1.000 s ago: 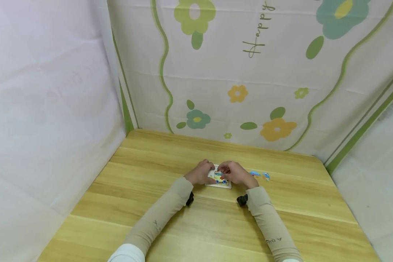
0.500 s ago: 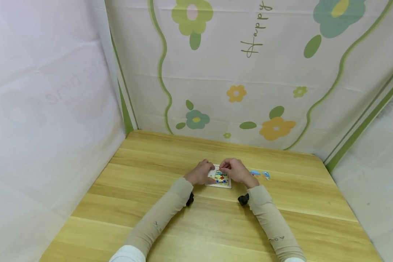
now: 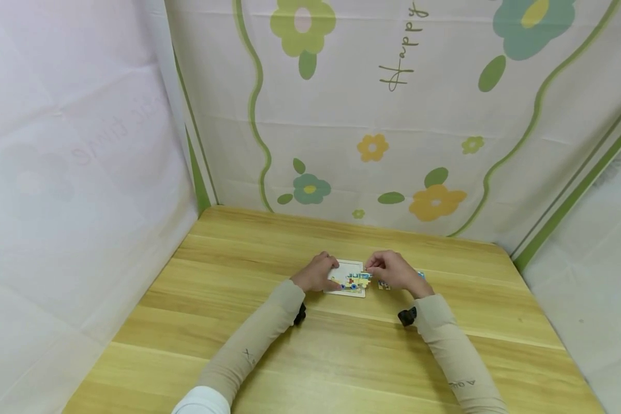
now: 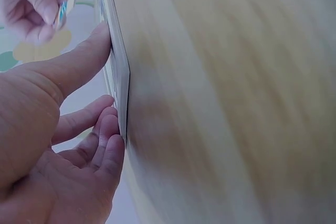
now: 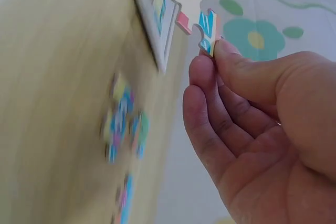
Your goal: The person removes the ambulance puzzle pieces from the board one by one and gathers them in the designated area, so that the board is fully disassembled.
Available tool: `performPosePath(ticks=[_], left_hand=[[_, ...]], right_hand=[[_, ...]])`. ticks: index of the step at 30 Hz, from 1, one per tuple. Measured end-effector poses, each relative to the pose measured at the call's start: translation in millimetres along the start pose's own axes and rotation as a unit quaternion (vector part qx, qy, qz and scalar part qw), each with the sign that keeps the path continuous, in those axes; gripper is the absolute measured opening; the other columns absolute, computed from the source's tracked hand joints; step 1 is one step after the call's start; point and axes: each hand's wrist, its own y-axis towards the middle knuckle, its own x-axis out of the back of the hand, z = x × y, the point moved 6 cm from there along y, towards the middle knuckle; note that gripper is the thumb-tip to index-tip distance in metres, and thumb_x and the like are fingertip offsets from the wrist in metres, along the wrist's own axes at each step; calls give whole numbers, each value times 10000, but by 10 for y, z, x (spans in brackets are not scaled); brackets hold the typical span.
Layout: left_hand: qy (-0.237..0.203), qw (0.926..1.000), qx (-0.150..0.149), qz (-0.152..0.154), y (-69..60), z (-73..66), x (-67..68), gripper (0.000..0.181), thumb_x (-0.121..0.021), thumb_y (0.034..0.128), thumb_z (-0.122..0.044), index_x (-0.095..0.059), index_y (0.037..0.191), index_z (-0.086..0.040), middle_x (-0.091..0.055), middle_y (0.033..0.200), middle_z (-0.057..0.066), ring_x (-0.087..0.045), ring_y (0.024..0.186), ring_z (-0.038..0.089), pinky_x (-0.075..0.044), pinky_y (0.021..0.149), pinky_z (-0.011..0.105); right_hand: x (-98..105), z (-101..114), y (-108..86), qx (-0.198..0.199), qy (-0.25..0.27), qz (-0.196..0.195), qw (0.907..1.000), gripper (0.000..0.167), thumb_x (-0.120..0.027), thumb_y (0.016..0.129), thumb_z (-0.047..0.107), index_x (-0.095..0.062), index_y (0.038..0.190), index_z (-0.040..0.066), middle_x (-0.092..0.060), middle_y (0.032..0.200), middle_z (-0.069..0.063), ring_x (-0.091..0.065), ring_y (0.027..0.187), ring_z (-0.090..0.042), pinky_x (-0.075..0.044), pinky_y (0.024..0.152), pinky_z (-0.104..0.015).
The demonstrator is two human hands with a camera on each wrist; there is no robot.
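A white-rimmed puzzle board (image 3: 349,265) with a vehicle picture partly made up in its lower half lies on the table. My left hand (image 3: 317,272) holds the board at its left side, the thumb on its face and the fingers at its edge, as the left wrist view shows. With thumb and index finger, my right hand (image 3: 393,271) pinches a yellow and blue jigsaw piece (image 5: 191,9) by one end. That piece is raised over the board's right edge, tilted, and apart from the table. In the left wrist view, the right hand (image 4: 31,3) appears beyond the board.
Several loose jigsaw pieces (image 5: 121,119) lie on the wooden table (image 3: 290,356) right of the board; my right hand partly covers them in the head view. A flower-printed cloth (image 3: 341,115) hangs behind the table, with white cloth (image 3: 83,230) at the left side.
My right hand has moved from above the board to its right edge, lifting a jigsaw piece with it. More of the board's upper area now shows. The left hand has stayed put.
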Motion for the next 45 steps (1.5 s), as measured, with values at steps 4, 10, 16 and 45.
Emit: performPosePath(ticks=[4, 10, 16, 45], left_hand=[[-74, 9999, -67, 20, -2, -3, -11, 620, -814, 953, -271, -564, 1451, 3, -517, 1431, 134, -512, 1299, 273, -460, 1158, 417], [-137, 9999, -27, -9, -2, 20, -15, 611, -814, 952, -254, -567, 1446, 7, -519, 1410, 134, -513, 1300, 276, -466, 1157, 408], [-109, 9999, -11, -3, 12, 15, -16, 617, -817, 951, -266, -569, 1448, 2, -521, 1422, 134, -516, 1307, 277, -469, 1154, 411], [-91, 9999, 27, 63, 13, 2, -16, 618, -810, 958, -261, -557, 1454, 8, -506, 1444, 144, -497, 1319, 293, -458, 1166, 431]], right_hand=[[176, -180, -177, -161, -283, -12, 9995, 77, -657, 1049, 101, -727, 1020, 89, -715, 938, -53, -630, 822, -153, -535, 715, -269], [440, -384, -391, -273, -507, 14, 9983, 92, -640, 1050, 73, -724, 1020, 52, -718, 938, -65, -625, 830, -167, -521, 716, -259], [581, -529, -540, -671, -372, 225, 9968, 119, -606, 1055, 33, -718, 1028, 5, -709, 952, -115, -600, 830, -193, -513, 719, -299], [404, -623, -469, -832, -934, -166, 9920, 56, -700, 1010, 62, -749, 987, 46, -762, 975, -81, -648, 849, -153, -552, 771, -328]])
